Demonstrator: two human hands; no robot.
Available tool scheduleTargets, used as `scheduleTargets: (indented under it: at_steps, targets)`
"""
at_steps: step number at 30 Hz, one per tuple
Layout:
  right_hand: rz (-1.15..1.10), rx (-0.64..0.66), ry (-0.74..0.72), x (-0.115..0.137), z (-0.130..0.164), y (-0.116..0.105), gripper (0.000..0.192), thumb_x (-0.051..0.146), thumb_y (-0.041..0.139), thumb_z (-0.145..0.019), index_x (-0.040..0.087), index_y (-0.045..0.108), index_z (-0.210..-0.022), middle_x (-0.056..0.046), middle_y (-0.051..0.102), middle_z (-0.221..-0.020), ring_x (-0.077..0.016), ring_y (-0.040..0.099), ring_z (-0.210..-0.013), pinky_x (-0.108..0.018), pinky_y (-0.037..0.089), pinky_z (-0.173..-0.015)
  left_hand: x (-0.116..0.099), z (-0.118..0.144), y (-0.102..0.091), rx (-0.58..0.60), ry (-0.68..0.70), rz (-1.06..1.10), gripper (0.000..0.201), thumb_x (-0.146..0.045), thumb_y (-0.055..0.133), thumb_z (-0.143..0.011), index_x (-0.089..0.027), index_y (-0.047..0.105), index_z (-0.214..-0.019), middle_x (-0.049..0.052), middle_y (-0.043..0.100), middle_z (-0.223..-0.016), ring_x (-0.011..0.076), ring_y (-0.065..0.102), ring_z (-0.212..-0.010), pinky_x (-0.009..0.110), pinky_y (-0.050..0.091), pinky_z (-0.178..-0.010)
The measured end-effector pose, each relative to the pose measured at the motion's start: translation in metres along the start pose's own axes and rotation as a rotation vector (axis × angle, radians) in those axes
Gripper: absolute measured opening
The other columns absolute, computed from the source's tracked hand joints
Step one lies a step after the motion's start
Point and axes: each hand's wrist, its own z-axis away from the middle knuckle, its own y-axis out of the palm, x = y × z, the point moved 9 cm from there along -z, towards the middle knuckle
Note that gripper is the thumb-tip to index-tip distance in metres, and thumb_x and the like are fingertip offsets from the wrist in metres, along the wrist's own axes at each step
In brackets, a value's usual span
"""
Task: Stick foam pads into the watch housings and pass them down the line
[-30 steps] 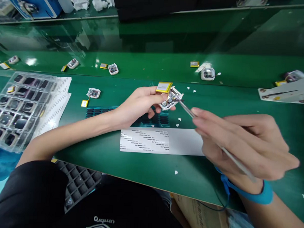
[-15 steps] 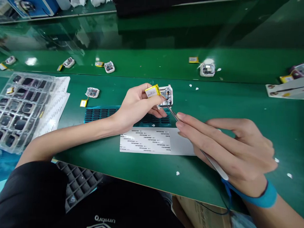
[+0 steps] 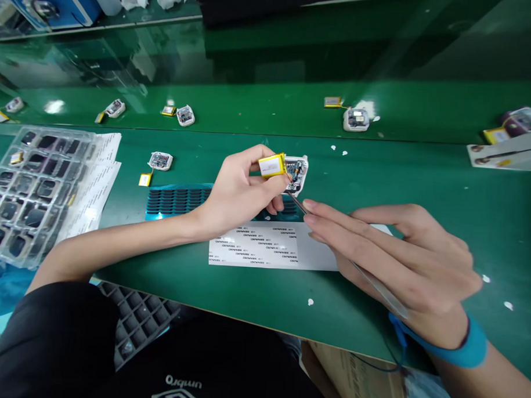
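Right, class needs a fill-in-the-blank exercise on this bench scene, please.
1. The left hand holds a small white device with a ____ battery attached.
2. The right hand holds thin metal ____.
3. The right wrist wears a ____ strap.
4. The bench top is ____.

Missing: yellow; tweezers; blue; green

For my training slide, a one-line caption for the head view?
Left hand holds a small white device with its yellow battery while right hand probes it with tweezers.

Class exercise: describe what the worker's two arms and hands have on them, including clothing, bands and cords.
Both hands are bare, without gloves. The left hand has a bare forearm below a black short sleeve. The right hand wears a blue wrist strap with a blue cord trailing off it.
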Motion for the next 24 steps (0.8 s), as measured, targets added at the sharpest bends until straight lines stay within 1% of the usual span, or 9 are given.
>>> scheduleTargets:
  at_steps: [2,4,6,9,12,15,17,20,24]
  targets:
    - [-0.057,0.013,0.063,-0.002,0.001,0.002,0.091,0.000,0.073,-0.091,0.040,0.039,-0.165,0.003,0.073,-0.136,-0.0268,0.075,-0.090,-0.043,0.063,-0.074,-0.001,0.002,0.000,-0.019,0.011,-0.009,0.013,-0.011,0.061,-0.093,-0.018,0.057,-0.103,-0.003,0.065,-0.080,0.0066,0.063,-0.054,0.022,0.058,-0.053]
    - [-0.097,0.015,0.126,-0.005,0.003,0.004,0.091,0.002,0.074,-0.091,0.045,0.040,-0.164,0.004,0.073,-0.137,-0.0269,0.076,-0.092,-0.043,0.063,-0.073,-0.003,0.004,0.001,-0.035,0.025,-0.021,0.027,-0.010,0.060,-0.094,-0.019,0.059,-0.119,-0.002,0.067,-0.087,0.0068,0.065,-0.055,0.023,0.060,-0.056]
    - [-0.099,-0.025,0.138,-0.005,0.003,0.004,0.091,0.002,0.076,-0.089,0.045,0.043,-0.162,0.003,0.075,-0.132,-0.0262,0.076,-0.088,-0.042,0.063,-0.071,-0.005,0.004,0.002,-0.037,0.031,-0.038,0.033,-0.010,0.058,-0.095,-0.018,0.059,-0.126,-0.002,0.067,-0.085,0.0084,0.067,-0.056,0.025,0.061,-0.057]
    - [-0.081,-0.132,0.109,-0.006,0.003,-0.001,0.085,0.000,0.076,-0.089,0.039,0.050,-0.159,0.001,0.077,-0.126,-0.0249,0.075,-0.082,-0.041,0.063,-0.067,-0.004,0.002,0.002,-0.033,0.032,-0.059,0.032,-0.011,0.059,-0.095,-0.015,0.061,-0.127,-0.002,0.066,-0.080,0.0110,0.068,-0.056,0.026,0.061,-0.056]
    - [-0.101,-0.184,0.094,-0.009,0.005,-0.003,0.078,0.000,0.075,-0.090,0.035,0.055,-0.156,0.000,0.075,-0.131,-0.0249,0.079,-0.087,-0.040,0.064,-0.067,-0.005,0.003,0.001,-0.020,0.059,-0.095,0.031,-0.014,0.060,-0.096,-0.015,0.062,-0.127,0.000,0.069,-0.086,0.0108,0.069,-0.057,0.025,0.060,-0.056]
    - [-0.145,-0.180,0.109,-0.010,0.005,-0.002,0.075,0.002,0.074,-0.091,0.039,0.056,-0.154,0.003,0.077,-0.128,-0.0252,0.081,-0.092,-0.040,0.066,-0.068,-0.008,0.007,0.001,-0.011,0.107,-0.139,0.031,-0.017,0.060,-0.097,-0.018,0.062,-0.128,0.001,0.072,-0.094,0.0103,0.071,-0.060,0.024,0.060,-0.056]
    - [-0.178,-0.158,0.139,-0.011,0.004,-0.001,0.073,0.003,0.073,-0.093,0.043,0.057,-0.153,0.004,0.079,-0.122,-0.0248,0.082,-0.090,-0.040,0.066,-0.068,-0.009,0.009,0.000,-0.016,0.120,-0.144,0.031,-0.017,0.061,-0.097,-0.018,0.062,-0.128,0.001,0.073,-0.096,0.0102,0.071,-0.059,0.024,0.060,-0.056]
    - [-0.222,-0.129,0.210,-0.014,0.001,-0.001,0.068,0.002,0.071,-0.094,0.042,0.061,-0.148,0.003,0.081,-0.117,-0.0235,0.082,-0.087,-0.038,0.066,-0.068,-0.011,0.012,0.001,-0.026,0.123,-0.129,0.029,-0.016,0.063,-0.096,-0.019,0.063,-0.125,0.000,0.074,-0.095,0.0091,0.069,-0.056,0.023,0.060,-0.055]
    - [-0.271,-0.202,0.260,-0.018,-0.002,-0.006,0.060,0.002,0.069,-0.095,0.042,0.068,-0.139,0.003,0.083,-0.110,-0.0212,0.080,-0.080,-0.035,0.064,-0.063,-0.018,0.018,0.005,-0.009,0.159,-0.115,0.028,-0.017,0.063,-0.096,-0.018,0.062,-0.123,0.003,0.074,-0.109,0.0075,0.069,-0.057,0.022,0.061,-0.056]
